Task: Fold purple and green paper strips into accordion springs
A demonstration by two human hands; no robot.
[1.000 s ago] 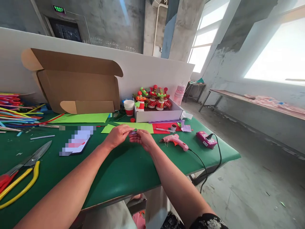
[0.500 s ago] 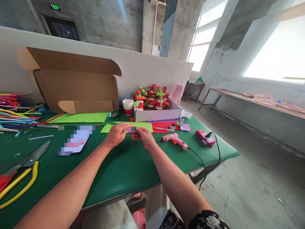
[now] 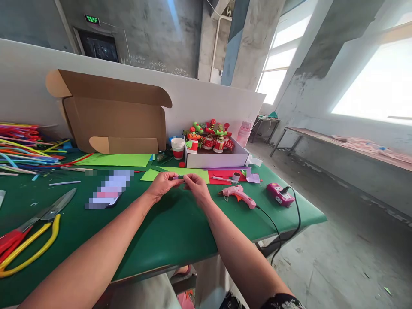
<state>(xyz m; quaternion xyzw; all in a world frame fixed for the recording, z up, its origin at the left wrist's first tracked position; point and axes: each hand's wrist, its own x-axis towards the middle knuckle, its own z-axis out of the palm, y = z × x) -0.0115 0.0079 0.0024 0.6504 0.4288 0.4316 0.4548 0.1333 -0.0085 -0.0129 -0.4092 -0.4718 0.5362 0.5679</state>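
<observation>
Between both hands, over the green table, is a small purple paper piece point(image 3: 175, 177), seen nearly edge-on and mostly covered by fingers. My left hand point(image 3: 163, 185) pinches its left end with thumb and forefinger. At the other end, my right hand point(image 3: 195, 187) has its fingertips closed on it. Just behind the hands lies a light green paper sheet point(image 3: 201, 175). A pink glue gun point(image 3: 240, 195) rests on its side to the right of my right hand.
Large scissors point(image 3: 48, 219) and a phone point(image 3: 109, 191) lie on the left, before a pile of coloured pipe cleaners point(image 3: 25, 154). Behind stand an open cardboard box point(image 3: 116, 116), stacked paper cups point(image 3: 178, 148) and a white box point(image 3: 215, 161) of red-green figures. A corded pink power socket point(image 3: 279, 194) sits right.
The purple piece has turned from showing its flat face to nearly edge-on, and my fingers have come closer together around it. The whole view has shifted slightly.
</observation>
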